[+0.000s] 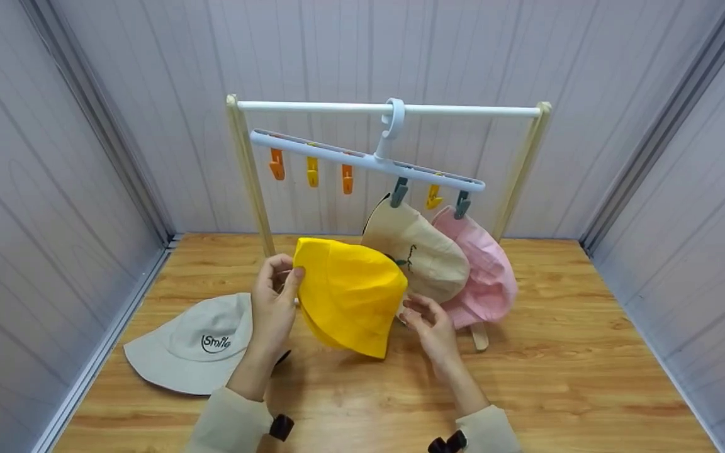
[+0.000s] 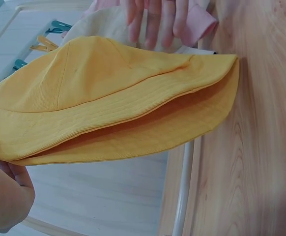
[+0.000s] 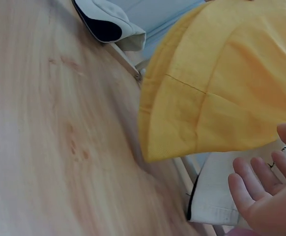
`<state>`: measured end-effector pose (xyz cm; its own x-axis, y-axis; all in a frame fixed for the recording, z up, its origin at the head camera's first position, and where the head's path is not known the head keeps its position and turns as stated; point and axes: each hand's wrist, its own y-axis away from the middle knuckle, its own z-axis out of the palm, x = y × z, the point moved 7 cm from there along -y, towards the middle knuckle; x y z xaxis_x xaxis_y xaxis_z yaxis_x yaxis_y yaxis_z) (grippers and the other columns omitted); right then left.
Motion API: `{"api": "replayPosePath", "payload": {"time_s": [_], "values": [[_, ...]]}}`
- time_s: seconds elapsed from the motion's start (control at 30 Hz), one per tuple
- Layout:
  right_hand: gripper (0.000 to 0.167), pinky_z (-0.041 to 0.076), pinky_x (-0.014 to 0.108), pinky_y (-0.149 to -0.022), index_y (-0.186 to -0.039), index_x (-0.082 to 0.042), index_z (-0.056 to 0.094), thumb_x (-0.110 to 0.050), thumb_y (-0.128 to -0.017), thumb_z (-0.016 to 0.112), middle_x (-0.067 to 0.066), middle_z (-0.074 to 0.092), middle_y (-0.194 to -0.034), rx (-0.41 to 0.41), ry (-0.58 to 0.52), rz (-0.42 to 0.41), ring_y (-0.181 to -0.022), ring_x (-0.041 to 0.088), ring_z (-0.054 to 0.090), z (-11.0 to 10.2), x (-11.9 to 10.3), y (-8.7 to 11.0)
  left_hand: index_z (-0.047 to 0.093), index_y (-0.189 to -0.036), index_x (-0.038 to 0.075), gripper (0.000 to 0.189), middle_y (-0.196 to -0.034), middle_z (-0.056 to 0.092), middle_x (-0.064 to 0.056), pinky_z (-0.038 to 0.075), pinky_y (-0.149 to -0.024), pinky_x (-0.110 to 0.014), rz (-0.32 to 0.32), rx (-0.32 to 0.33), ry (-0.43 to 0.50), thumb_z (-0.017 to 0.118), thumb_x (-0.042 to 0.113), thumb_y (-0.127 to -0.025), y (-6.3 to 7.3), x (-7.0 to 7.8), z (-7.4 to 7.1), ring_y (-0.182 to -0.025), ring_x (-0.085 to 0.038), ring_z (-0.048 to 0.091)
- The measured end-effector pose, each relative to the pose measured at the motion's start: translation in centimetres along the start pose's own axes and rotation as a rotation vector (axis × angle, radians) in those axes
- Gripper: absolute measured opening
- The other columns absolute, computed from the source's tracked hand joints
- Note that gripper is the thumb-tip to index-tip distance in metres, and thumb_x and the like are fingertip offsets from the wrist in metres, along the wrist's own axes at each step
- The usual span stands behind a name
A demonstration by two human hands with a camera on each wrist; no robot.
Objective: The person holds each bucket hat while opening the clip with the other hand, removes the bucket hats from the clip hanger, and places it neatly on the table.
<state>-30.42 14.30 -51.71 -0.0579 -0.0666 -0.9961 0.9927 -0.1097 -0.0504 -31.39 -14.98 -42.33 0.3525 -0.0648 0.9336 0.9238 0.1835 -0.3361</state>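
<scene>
A yellow bucket hat [image 1: 350, 292] hangs in the air, folded flat with its crown toward the right. My left hand [image 1: 276, 299] pinches the edge of its brim between thumb and fingers; the left wrist view shows the brim [image 2: 118, 120] gaping slightly. Just right of the hat, my right hand [image 1: 432, 327] has loosely bent fingers and holds nothing, as the right wrist view [image 3: 271, 191] shows. Behind it, a beige bucket hat [image 1: 422, 251] and a pink hat [image 1: 482, 270] hang from grey-green clips [image 1: 399, 192] on a pale blue clip hanger [image 1: 369, 162].
The hanger tilts down to the right on the white rod [image 1: 312, 107] of a wooden-legged rack. Orange clips [image 1: 347, 179] and yellow clips [image 1: 313, 171] on it hold nothing. A light grey hat marked "Smile" [image 1: 192, 340] lies on the wood-grain table [image 1: 557, 371] at left. Panel walls surround the table.
</scene>
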Motion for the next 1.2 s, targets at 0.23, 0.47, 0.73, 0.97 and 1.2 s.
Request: {"api": "replayPosePath", "payload": {"time_s": [0.23,0.47,0.73,0.97,1.2], "values": [[0.048,0.051,0.04,-0.109,-0.146,0.011,0.051,-0.006,-0.103,0.064,0.029,0.059,-0.143,-0.058,0.07,0.066,-0.133,0.039,0.058,1.4,1.5,0.3,0.059,-0.12,0.003,0.017,-0.113,0.061,-0.013,0.054,-0.078,-0.023,0.001,0.01,0.019,0.064,0.01,-0.105,0.1,-0.2,0.0,-0.096,-0.023,0.058],[0.049,0.054,0.043,-0.105,-0.147,0.01,0.051,-0.008,-0.103,0.065,0.026,0.064,-0.135,-0.083,0.085,0.107,-0.123,0.031,0.063,1.8,2.1,0.6,0.058,-0.121,0.004,0.018,-0.114,0.06,-0.012,0.051,-0.075,-0.022,-0.012,0.019,0.024,0.063,0.011,-0.106,0.2,-0.5,-0.3,-0.094,-0.022,0.055],[0.038,0.058,0.041,-0.096,-0.137,0.009,0.059,-0.003,-0.101,0.065,0.021,0.068,-0.124,-0.042,0.073,0.102,-0.107,0.022,0.066,1.3,2.5,0.6,0.058,-0.122,0.004,0.017,-0.114,0.06,-0.011,0.049,-0.071,-0.021,-0.017,0.038,0.032,0.062,0.01,-0.107,0.2,-0.9,-0.6,-0.094,-0.02,0.055],[0.035,0.057,0.041,-0.097,-0.132,0.011,0.06,-0.001,-0.1,0.066,0.021,0.067,-0.124,-0.014,0.066,0.091,-0.109,0.022,0.064,1.0,2.2,0.6,0.058,-0.121,0.004,0.016,-0.114,0.06,-0.01,0.051,-0.076,-0.021,-0.034,0.053,0.035,0.062,0.01,-0.107,0.3,-1.2,-0.7,-0.095,-0.02,0.056],[0.033,0.056,0.034,-0.094,-0.129,0.009,0.063,-0.004,-0.099,0.069,0.018,0.068,-0.12,0.014,0.092,0.087,-0.11,0.021,0.063,0.4,2.0,0.5,0.057,-0.122,0.004,0.018,-0.114,0.06,-0.01,0.052,-0.081,-0.022,-0.049,0.058,0.028,0.063,0.01,-0.106,0.4,-1.5,-0.9,-0.098,-0.021,0.057]]}}
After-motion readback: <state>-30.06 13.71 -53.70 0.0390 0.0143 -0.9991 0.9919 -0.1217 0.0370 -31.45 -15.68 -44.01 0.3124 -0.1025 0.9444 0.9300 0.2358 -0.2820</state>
